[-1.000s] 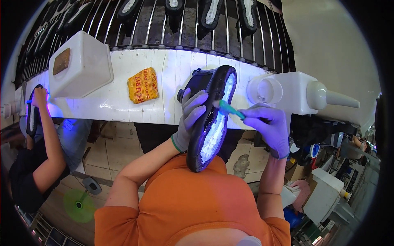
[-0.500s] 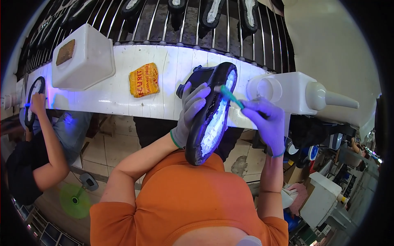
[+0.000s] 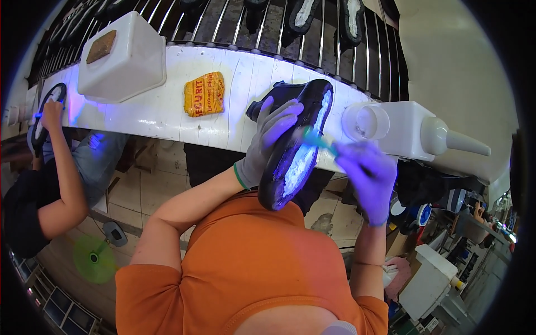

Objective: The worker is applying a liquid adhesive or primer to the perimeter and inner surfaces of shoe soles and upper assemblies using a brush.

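Observation:
My left hand (image 3: 269, 133), in a grey glove with a green cuff, is wrapped round the upper of a black shoe (image 3: 272, 188). The shoe is tilted over the table edge, and its pale underside, bright under bluish light, faces right. In my gloved right hand (image 3: 369, 176) is a small green-handled brush (image 3: 319, 140), pinched between the fingers. The brush head lies at the black edge beside the pale underside; motion blurs it, so contact is hard to judge.
On the white table (image 3: 162, 120) are a yellow packet (image 3: 204, 95), a white box-shaped container (image 3: 125, 58), a clear cup (image 3: 365, 121) and a white spouted bottle (image 3: 413, 129). Beyond, several shoes lie on a metal roller rack (image 3: 268, 33). At left, another person's hand (image 3: 52, 113) holds a shoe.
My right hand and the brush have moved slightly down and right, now blurred. The shoe remains in my left hand. The whole view has shifted a little.

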`<action>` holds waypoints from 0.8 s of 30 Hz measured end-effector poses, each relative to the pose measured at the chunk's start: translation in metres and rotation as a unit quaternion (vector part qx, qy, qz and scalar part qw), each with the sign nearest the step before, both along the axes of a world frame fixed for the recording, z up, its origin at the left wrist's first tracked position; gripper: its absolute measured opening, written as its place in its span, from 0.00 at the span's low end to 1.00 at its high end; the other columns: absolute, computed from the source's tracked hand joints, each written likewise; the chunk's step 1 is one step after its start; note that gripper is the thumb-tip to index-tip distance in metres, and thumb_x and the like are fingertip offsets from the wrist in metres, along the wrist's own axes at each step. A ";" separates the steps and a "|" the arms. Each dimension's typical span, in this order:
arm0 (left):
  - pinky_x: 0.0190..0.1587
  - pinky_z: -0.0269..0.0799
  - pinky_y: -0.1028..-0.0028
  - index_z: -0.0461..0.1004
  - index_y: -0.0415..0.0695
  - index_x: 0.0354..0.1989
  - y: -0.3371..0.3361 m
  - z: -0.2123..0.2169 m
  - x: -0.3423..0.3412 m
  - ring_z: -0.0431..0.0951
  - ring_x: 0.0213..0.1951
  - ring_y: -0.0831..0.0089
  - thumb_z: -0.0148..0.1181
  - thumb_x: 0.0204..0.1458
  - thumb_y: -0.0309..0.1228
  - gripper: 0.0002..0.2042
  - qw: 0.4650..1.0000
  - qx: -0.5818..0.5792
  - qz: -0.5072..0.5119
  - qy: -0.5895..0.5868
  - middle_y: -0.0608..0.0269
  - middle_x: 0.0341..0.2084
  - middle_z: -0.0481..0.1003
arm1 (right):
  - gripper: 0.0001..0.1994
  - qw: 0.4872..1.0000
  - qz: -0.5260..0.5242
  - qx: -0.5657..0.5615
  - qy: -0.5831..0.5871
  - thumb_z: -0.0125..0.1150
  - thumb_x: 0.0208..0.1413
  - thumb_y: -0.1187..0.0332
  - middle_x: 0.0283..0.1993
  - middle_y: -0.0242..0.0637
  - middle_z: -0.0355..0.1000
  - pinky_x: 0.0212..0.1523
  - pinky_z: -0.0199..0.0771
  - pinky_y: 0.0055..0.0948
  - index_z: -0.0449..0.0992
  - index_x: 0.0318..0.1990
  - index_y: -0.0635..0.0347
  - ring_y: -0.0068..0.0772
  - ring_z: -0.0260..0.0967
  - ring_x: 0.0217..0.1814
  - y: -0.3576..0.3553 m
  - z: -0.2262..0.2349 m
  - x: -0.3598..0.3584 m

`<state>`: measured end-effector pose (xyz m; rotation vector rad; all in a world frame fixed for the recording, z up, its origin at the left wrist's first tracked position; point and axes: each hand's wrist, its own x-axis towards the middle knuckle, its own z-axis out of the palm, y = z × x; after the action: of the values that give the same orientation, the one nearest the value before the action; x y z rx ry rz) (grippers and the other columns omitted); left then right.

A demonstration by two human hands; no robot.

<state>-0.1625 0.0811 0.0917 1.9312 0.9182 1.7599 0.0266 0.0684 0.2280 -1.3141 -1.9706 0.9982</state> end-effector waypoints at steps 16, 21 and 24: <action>0.55 0.65 0.68 0.69 0.38 0.53 0.017 0.085 -0.031 0.69 0.51 0.61 0.66 0.41 0.30 0.27 0.978 -0.087 -0.090 0.168 0.57 0.56 0.66 | 0.15 0.987 0.081 0.138 -0.027 0.71 0.41 0.73 0.31 0.34 0.76 0.25 0.70 0.26 0.83 0.41 0.54 0.30 0.72 0.26 -0.003 0.042 -0.015; 0.63 0.59 0.69 0.57 0.38 0.64 0.035 0.103 -0.043 0.66 0.59 0.66 0.71 0.40 0.26 0.40 0.865 -0.336 -0.372 0.004 0.55 0.60 0.63 | 0.16 0.972 0.080 0.210 -0.064 0.70 0.41 0.72 0.31 0.32 0.77 0.26 0.69 0.27 0.82 0.42 0.50 0.31 0.71 0.26 0.016 0.057 -0.010; 0.64 0.58 0.68 0.53 0.42 0.66 0.063 0.108 -0.048 0.66 0.60 0.69 0.73 0.38 0.23 0.44 0.869 -0.256 -0.415 0.089 0.57 0.61 0.62 | 0.17 0.964 0.070 0.243 -0.084 0.70 0.42 0.72 0.31 0.33 0.76 0.27 0.70 0.29 0.82 0.44 0.50 0.33 0.71 0.27 0.031 0.061 -0.006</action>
<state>-0.2107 0.1443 0.1993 1.7367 0.4113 0.7550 0.0208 0.0991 0.2890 -1.0179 -2.2735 0.4214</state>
